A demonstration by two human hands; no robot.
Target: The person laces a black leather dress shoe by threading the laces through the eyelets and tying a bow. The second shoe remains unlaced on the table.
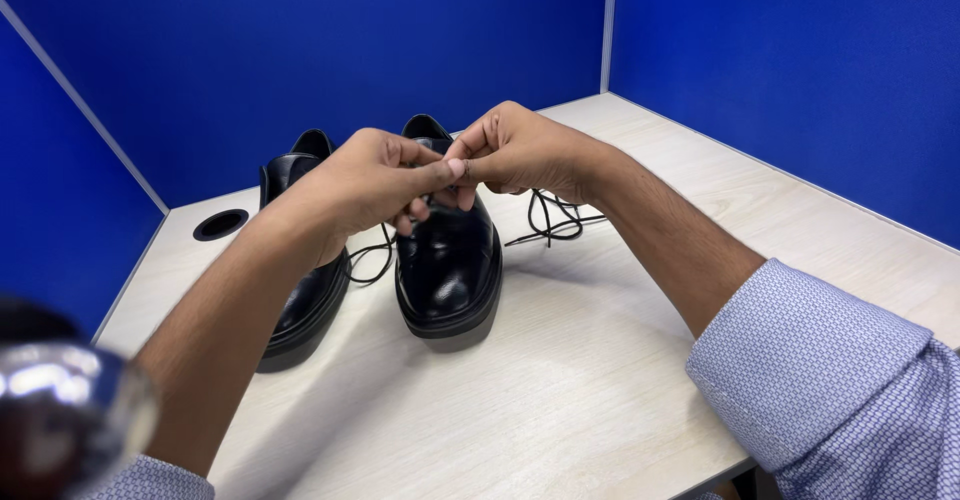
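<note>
Head view, looking down. Two black leather shoes stand side by side on the pale wooden desk [560, 400], toes toward the wearer. Both hands meet above the right-hand shoe [448, 265], over its lacing area. Left hand [365, 185] and right hand [520, 150] have fingers pinched shut; each seems to hold a bit of thin black lace, though the lace between the fingertips is mostly hidden by the knuckles. One loose lace end [550, 222] trails on the desk just right of that shoe; another loop [372, 260] hangs between the shoes. The left-hand shoe [300, 290] sits partly under the left forearm.

Risks, as judged: the lace is thin and slick-looking, so a weak pinch could let it slip. The trailing end could snag beneath the sole. The forearm could nudge the left-hand shoe.

Containers: none proper. Shoe openings appear empty. Round cable hole [220, 224] at the desk's far left; contents cannot be told.
</note>
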